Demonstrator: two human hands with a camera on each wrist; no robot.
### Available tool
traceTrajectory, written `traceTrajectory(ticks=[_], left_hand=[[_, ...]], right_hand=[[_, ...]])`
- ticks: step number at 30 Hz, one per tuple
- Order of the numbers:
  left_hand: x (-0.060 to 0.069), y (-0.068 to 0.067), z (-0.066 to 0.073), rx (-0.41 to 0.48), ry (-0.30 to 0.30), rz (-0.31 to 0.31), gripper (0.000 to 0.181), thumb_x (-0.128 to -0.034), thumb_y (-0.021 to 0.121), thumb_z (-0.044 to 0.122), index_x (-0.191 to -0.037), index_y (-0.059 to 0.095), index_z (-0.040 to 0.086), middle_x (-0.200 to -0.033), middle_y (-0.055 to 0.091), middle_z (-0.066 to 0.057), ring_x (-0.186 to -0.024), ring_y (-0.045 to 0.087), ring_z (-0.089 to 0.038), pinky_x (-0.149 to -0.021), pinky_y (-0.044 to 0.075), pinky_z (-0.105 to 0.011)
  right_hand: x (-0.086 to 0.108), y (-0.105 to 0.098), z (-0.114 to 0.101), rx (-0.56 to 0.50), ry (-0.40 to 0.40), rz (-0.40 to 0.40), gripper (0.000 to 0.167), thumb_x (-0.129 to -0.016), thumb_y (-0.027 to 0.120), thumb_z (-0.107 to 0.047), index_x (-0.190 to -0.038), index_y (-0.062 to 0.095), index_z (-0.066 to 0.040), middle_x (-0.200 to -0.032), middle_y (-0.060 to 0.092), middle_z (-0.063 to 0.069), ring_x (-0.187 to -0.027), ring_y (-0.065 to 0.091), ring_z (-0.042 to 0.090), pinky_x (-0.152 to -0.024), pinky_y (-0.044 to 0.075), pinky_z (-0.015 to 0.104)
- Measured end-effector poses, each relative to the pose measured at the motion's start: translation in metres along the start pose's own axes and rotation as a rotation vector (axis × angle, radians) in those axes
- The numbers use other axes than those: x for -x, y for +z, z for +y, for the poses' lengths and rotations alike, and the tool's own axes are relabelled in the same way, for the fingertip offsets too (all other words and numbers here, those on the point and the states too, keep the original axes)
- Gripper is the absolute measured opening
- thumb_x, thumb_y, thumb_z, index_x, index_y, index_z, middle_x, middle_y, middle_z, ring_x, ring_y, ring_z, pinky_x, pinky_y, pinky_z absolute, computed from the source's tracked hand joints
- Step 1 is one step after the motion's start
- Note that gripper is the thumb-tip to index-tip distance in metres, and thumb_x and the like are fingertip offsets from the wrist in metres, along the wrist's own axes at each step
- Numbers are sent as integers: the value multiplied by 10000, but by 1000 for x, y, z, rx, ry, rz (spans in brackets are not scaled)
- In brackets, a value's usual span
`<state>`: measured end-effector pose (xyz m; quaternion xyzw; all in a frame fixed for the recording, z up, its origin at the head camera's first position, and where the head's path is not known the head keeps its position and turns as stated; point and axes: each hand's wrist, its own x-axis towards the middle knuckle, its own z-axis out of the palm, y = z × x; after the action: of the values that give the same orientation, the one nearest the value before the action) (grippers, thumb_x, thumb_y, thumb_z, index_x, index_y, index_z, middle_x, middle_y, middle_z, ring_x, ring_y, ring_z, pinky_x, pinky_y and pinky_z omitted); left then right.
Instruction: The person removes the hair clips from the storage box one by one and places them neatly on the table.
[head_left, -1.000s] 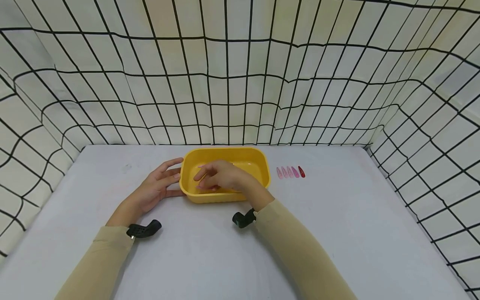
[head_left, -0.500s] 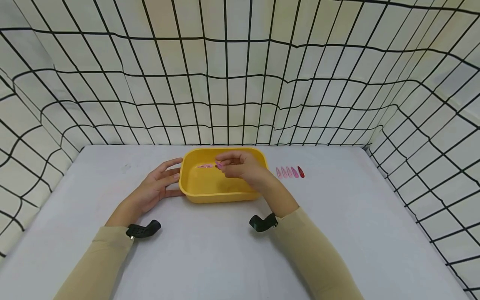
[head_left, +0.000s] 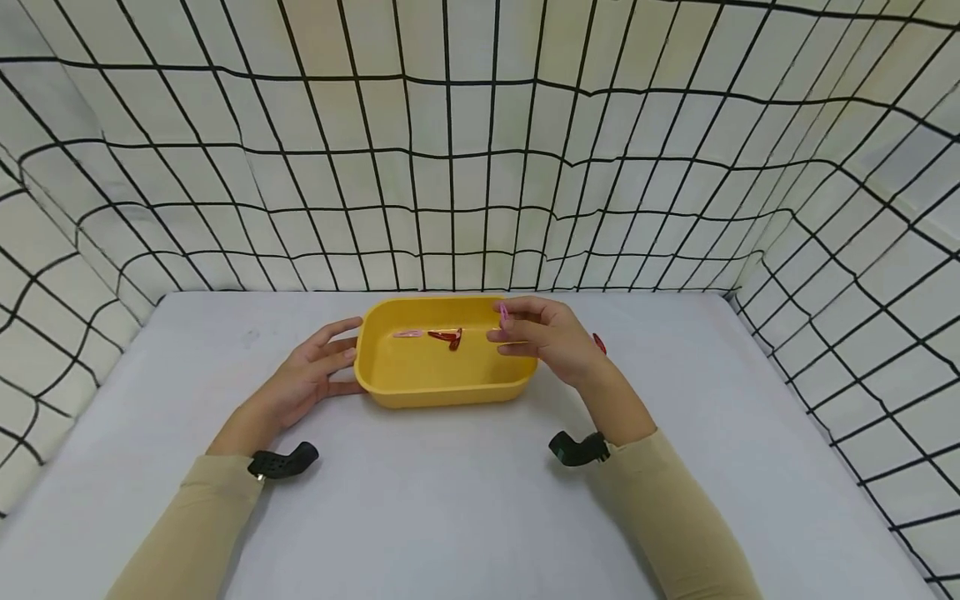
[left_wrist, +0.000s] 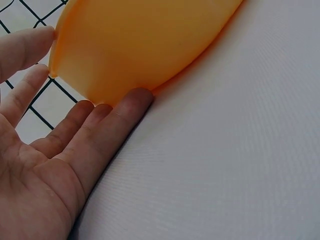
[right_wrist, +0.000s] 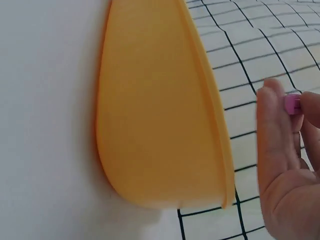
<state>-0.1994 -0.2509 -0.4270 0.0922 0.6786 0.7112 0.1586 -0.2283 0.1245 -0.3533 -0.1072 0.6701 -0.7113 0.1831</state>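
Note:
A yellow tray (head_left: 442,392) stands on the white table near the back. My left hand (head_left: 318,367) touches its left end with spread, fairly straight fingers, as the left wrist view also shows. Over the tray's right rim, my right hand (head_left: 551,337) pinches a pink hair clip (head_left: 503,313) between thumb and fingers. In the right wrist view only the pink end of that clip (right_wrist: 292,104) shows. Inside the tray lie a light pink hair clip (head_left: 408,333) and red hair clips (head_left: 454,337) that overlap.
Right of the tray, a red hair clip (head_left: 599,342) on the table shows from behind my right hand, which hides the pink clips beside it. A black wire grid (head_left: 450,208) rises behind the table and along both sides.
My right hand has lifted the pink clip from the tray and moved right to its right rim, uncovering the red clips inside. It now covers most of the clip row. My left hand stays put.

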Motion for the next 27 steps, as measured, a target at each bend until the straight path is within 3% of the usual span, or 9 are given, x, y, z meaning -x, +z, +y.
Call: traceTrajectory(ticks=[5, 11, 16, 27], left_hand=[[4, -1, 1, 2, 3, -5, 532, -1056, 505, 188, -1546, 297, 191, -1568, 258, -229, -1171, 620, -151, -892, 589, -426], [4, -2, 1, -10, -9, 0, 542, -1052, 517, 207, -1548, 298, 205, -1584, 237, -228, -1173, 620, -136, -898, 587, -418], [3, -1, 1, -1, -1, -4, 537, -1054, 512, 198, -1548, 301, 206, -1577, 244, -225, -1176, 619, -139, -895, 589, -415], [0, 0, 1, 6, 8, -16, 529, -1058, 500, 188, -1548, 301, 204, -1571, 253, -215, -1176, 624, -142, -892, 590, -414]], right_hand=[[2, -11, -1, -14, -27, 34, 191, -981, 628, -93, -1157, 617, -18, -1245, 596, 171, -1017, 717, 251, -885, 591, 412], [4, -23, -4, -72, -30, 48, 229, -971, 626, -53, -1188, 595, 16, -1207, 601, 244, -948, 733, 235, -852, 602, 389], [5, -32, -7, -79, -30, 70, 208, -967, 618, -33, -1173, 611, -1, -1146, 630, 196, -939, 737, 232, -842, 603, 383], [6, -48, -7, 22, -25, 124, 248, -980, 617, -83, -1219, 602, -21, -1096, 635, 96, -951, 737, 239, -805, 610, 407]])
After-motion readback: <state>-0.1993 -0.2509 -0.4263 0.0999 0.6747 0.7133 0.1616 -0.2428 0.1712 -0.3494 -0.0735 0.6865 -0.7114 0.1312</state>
